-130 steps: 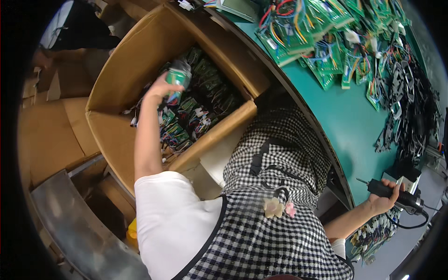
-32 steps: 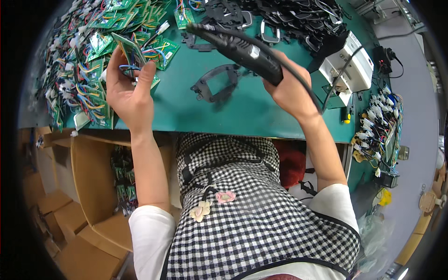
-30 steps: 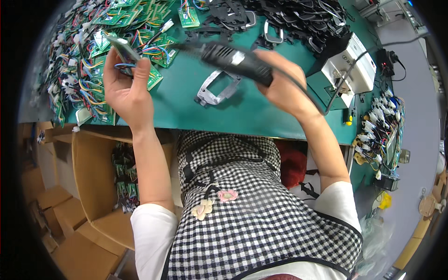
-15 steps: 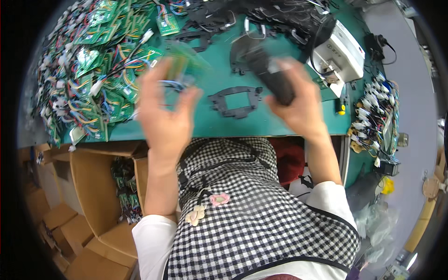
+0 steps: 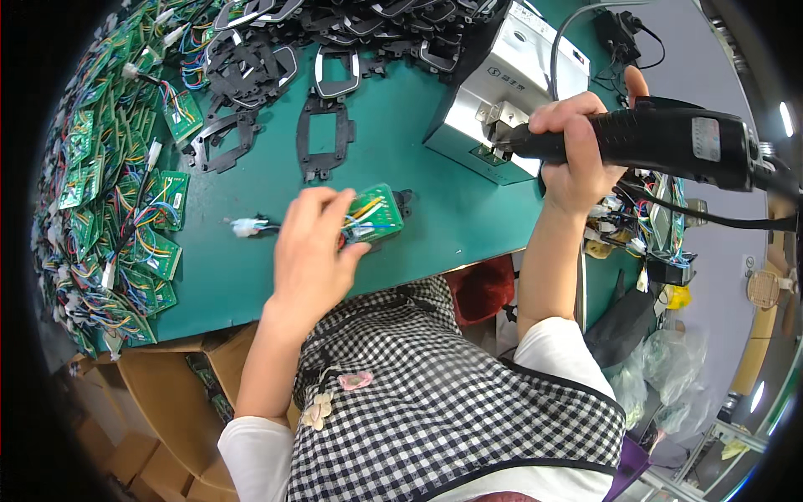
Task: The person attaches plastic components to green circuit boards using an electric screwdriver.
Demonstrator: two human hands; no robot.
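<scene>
My left hand pinches a green circuit board with coloured wires, low over the green mat. Part of a black plastic frame peeks out from behind the board; most of it is hidden. A white connector on a dark lead lies left of that hand. In my right hand is a black electric screwdriver, held nearly level. Its tip points into the front of a silver box-shaped screw feeder; whether it touches a screw cannot be made out.
Wired circuit boards are heaped at the left. Black plastic frames pile up at the back, with a single frame in front of them. Wired parts lie at the right. A black cable runs off right, and cardboard boxes stand below left.
The screwdriver has swung right, from over the mat to the feeder. My left hand has lowered the board toward a black frame. The whole view has turned and shifted rightward.
</scene>
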